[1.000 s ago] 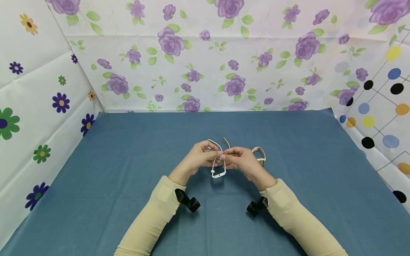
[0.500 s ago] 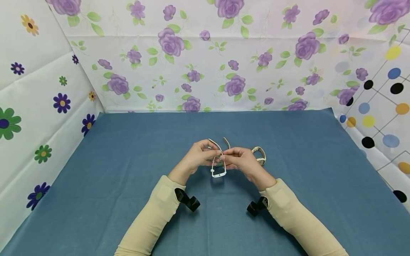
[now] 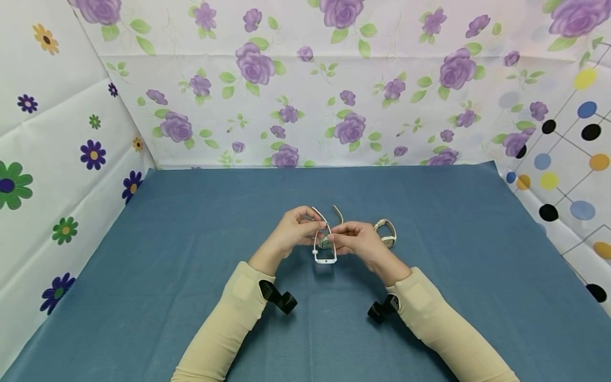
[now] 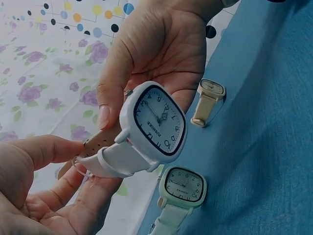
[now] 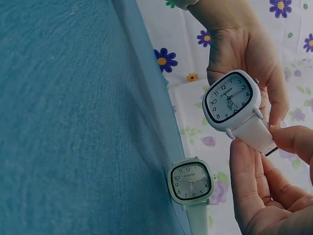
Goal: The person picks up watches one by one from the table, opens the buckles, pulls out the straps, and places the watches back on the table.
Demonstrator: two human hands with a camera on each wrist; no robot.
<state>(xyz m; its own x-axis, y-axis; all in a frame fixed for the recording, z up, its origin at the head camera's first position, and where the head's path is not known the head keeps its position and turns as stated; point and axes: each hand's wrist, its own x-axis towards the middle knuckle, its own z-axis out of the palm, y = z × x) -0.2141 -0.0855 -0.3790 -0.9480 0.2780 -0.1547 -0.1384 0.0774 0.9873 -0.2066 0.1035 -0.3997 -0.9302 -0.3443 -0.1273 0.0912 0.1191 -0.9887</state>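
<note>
A white square-faced wristwatch (image 4: 159, 121) is held up between both hands, its strap bent into a loop and its case hanging lowest. My left hand (image 3: 298, 228) pinches the strap near the metal buckle, seen close in the left wrist view. With thumb and fingers my right hand (image 3: 359, 241) holds the strap too; a brown underside with holes (image 4: 100, 141) shows between the hands. Below, a pale green wristwatch (image 5: 190, 181) lies on the cloth, partly covered by the held watch and the hands in the head view.
To the right of my right hand, a beige wristwatch (image 3: 386, 232) rests on its side, strap in a loop. Blue cloth (image 3: 229, 212) covers the table. Floral sheets (image 3: 296, 32) rise at the back and sides. Black wrist cameras (image 3: 286, 303) sit below both cuffs.
My left hand has shifted slightly up and left, away from the right fingertips. The white watch has tilted a little, and more of the green watch's face shows between the hands.
</note>
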